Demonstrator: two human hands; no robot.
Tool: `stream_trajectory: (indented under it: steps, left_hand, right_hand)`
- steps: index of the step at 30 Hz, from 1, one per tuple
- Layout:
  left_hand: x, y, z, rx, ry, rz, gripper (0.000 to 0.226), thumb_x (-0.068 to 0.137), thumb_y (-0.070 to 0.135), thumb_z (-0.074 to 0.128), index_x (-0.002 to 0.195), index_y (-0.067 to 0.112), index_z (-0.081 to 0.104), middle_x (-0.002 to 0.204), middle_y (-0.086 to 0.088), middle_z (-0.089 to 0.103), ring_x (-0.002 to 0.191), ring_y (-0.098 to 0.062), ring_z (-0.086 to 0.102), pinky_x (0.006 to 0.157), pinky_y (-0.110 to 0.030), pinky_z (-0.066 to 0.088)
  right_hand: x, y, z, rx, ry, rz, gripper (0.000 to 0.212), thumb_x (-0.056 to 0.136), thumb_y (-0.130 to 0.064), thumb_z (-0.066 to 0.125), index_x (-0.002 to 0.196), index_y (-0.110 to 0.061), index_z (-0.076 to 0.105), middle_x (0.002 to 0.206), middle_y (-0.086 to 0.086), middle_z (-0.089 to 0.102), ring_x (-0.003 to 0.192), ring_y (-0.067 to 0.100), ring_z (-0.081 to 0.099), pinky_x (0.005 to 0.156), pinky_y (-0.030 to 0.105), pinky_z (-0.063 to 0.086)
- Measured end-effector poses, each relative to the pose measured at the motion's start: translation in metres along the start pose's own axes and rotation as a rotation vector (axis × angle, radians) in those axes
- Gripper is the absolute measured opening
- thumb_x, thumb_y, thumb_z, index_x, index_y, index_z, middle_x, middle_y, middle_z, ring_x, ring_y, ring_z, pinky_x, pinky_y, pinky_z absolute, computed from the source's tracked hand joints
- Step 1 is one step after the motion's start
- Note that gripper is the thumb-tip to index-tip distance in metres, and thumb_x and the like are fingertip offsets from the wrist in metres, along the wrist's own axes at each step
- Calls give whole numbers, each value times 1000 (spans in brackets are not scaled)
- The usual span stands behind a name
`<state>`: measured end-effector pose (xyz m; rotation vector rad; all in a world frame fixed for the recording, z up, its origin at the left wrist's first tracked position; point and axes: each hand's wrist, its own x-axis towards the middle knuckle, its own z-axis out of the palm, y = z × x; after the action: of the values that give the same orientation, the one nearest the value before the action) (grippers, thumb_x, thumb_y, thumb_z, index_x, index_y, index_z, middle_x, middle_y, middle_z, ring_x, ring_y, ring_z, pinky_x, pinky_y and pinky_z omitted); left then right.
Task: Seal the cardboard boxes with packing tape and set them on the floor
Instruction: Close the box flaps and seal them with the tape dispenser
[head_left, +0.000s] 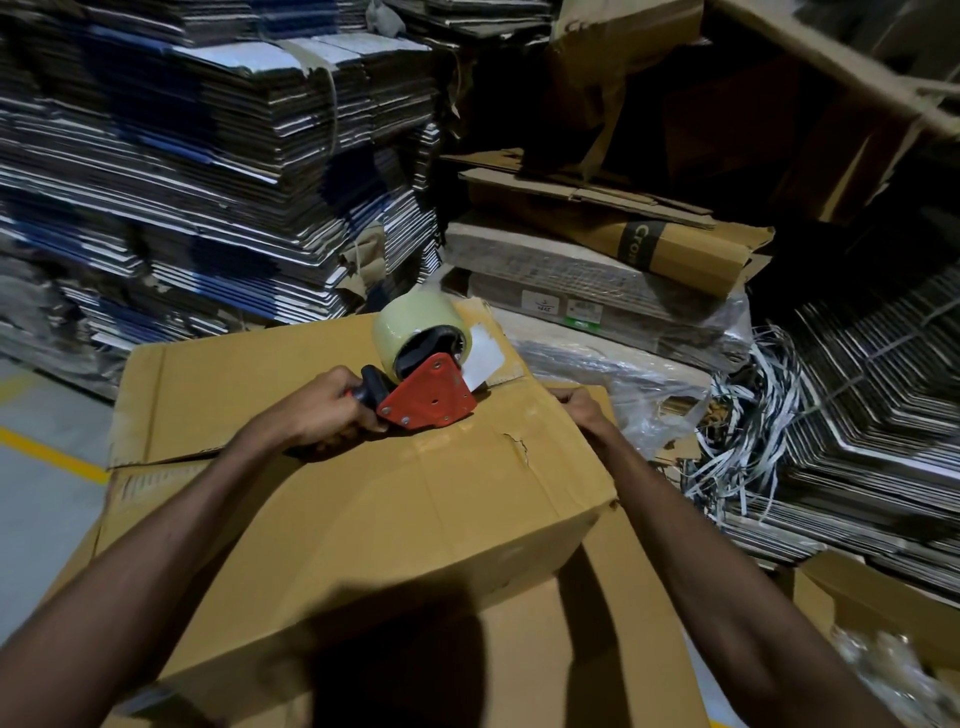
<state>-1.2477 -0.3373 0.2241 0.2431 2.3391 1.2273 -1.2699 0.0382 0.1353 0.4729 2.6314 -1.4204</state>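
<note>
A person's left hand wraps its fingers around the black handle of a red tape dispenser, whose nose presses on the top of a cardboard box just beyond the knuckles. The roll of pale packing tape rides above the frame, up and away from the fingers. The right hand hooks over the far right edge of the box; its fingertips drop behind the cardboard, so how tightly they curl cannot be told, though the hand plainly steadies the box.

The box sits on other brown cardboard rather than on the floor, which shows grey with a yellow line to the left of the left wrist. A seam between flaps runs away from under the left hand toward the left, and it looks untaped there.

The risks, as judged from this moment: a ragged tear in the top panel lies between the two hands, and tape dragged across it could lift or widen it. The box rests tilted on an uneven stack, so a hard pull on the dispenser could slide it if the right hand loosens. The cutting edge of the dispenser sits near the left fingers. Loose strapping and plastic wrap beyond the right fingers could snag the tape.
</note>
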Motion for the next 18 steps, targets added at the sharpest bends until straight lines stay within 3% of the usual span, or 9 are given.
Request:
stream_trajectory:
  steps: [3,5,6,8,10,12,15,18]
  left_hand:
    - [-1,2,1,8,4,-1,32,88,11,76,61,20,64,58,-6,46,44,-17,36,47,-23,27]
    - [-2,3,0,11,3,-10,34,88,11,76,58,22,65,59,-6,46,45,-17,36,48,-24,27]
    - [-2,3,0,10,-1,-10,35,89,11,75,57,23,65,59,-6,46,45,-17,36,48,-25,27]
    - [-3,4,0,13,-13,-7,36,90,11,74,58,23,65,59,-6,45,44,-17,36,47,-25,28]
    - [-4,5,1,32,3,8,33,90,11,75,60,20,63,58,-5,48,43,-16,39,44,-24,29]
    - [-4,5,2,83,63,35,28,88,11,76,65,17,63,55,-2,52,43,-13,43,43,-25,33]
    - [-6,6,5,140,170,75,13,84,13,81,75,12,71,56,-1,60,47,-14,51,45,-27,39]
    - [-6,13,6,140,246,110,9,79,15,85,83,18,77,63,-5,68,49,-17,57,48,-32,46]
  right_hand:
    - [3,-9,-9,-125,-12,-14,24,94,-23,74,115,-14,81,115,3,77,99,12,71,83,32,55]
    - [2,-27,-12,-7,51,-42,24,96,-24,73,94,-1,81,83,3,78,62,3,66,61,27,51]
    - [0,-40,-12,72,96,-39,39,96,-35,74,81,2,77,68,3,72,50,6,61,55,28,49]
    - [1,-61,-7,113,156,-33,62,86,-62,74,73,-2,71,61,3,67,53,18,62,56,33,50]
    - [-2,-73,6,-33,216,-11,65,71,-74,76,71,-10,63,66,4,63,59,23,60,57,34,45]
    - [-9,-75,22,-115,303,3,62,62,-70,81,74,-13,60,73,3,62,67,24,59,60,34,44]
    - [-17,-72,31,-74,412,-7,57,65,-57,89,82,-8,68,80,4,69,77,25,63,66,35,48]
    - [-16,-74,27,-76,436,23,55,66,-55,92,82,-7,70,78,4,69,77,24,64,67,34,49]
